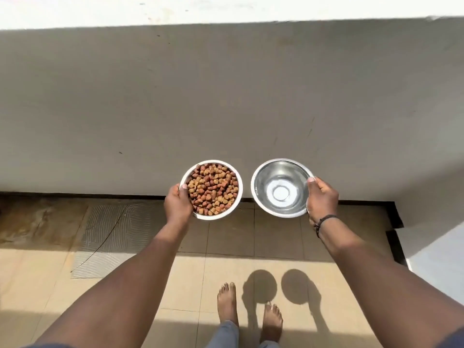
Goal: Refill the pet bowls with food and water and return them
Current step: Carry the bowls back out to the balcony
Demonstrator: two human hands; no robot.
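A low white wall (226,96) is filling the view from 9 to 3 o'clock, and a tiled floor (190,280) is lying below it, toward 6 o'clock. A person is standing barefoot, holding two steel bowls out above the floor near the wall's base. The food bowl (211,189), heaped with kibble (213,188), is being grasped by the left hand (177,202), thumb over the rim at 9 o'clock. The water bowl (281,187), holding clear water, is being grasped by the right hand (322,197), thumb over the rim at 3 o'clock. Judged from this, the return step is in hand: both bowls should be kept level and lowered slowly by bending the knees, so that the water is not slopping over and the kibble is not spilling.
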